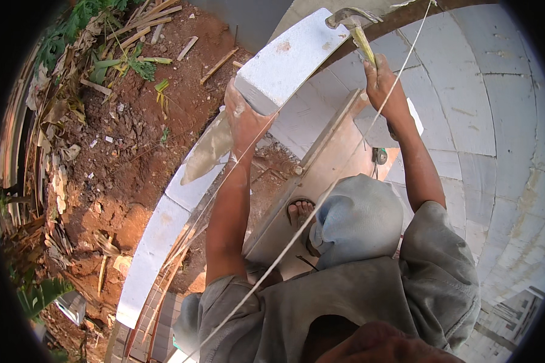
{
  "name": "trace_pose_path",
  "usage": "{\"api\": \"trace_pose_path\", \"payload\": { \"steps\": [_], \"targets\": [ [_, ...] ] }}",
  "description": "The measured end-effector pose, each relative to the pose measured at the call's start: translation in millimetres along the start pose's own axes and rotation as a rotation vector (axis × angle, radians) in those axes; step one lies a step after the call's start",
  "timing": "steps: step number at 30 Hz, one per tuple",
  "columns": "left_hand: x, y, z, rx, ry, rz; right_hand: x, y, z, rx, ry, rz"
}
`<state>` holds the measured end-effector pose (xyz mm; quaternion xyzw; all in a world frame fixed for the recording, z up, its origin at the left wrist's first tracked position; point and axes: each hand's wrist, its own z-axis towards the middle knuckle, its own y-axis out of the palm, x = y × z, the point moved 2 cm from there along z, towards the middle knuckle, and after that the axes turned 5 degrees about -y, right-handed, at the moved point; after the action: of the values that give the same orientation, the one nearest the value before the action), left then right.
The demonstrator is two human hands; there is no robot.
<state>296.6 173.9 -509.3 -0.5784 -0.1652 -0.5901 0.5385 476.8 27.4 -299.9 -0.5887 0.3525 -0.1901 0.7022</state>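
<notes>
A long white building block (292, 60) lies on top of the wall at the upper middle, slanting away to the right. My left hand (246, 120) grips its near end, with the fingers along the left side and partly hidden. My right hand (384, 88) is closed round the yellowish handle of a claw hammer (362, 43). The hammer's metal head is at the block's far end; I cannot tell whether it touches. Closer to me on the wall, a grey mortar patch (209, 151) lies beside another white block (163, 227).
A taut white string (327, 192) crosses diagonally over the work. My foot (300, 213) is on a wooden plank platform (345, 142), where a small round tool (379, 155) lies. Reddish soil with sticks (109, 175) is left of the wall; a pale block wall (466, 91) is at right.
</notes>
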Motion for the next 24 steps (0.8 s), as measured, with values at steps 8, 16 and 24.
{"api": "trace_pose_path", "payload": {
  "steps": [8, 16, 24],
  "targets": [
    [12, -9, 5, -0.079, -0.057, -0.054, 30, 27, 10, 0.025, -0.022, 0.023],
    [9, -10, 4, -0.1, -0.114, -0.008, 42, 35, 24, 0.085, -0.072, 0.006],
    [8, 1, 2, -0.116, -0.124, 0.0, 52, 37, 19, 0.044, -0.113, -0.044]
  ]
}}
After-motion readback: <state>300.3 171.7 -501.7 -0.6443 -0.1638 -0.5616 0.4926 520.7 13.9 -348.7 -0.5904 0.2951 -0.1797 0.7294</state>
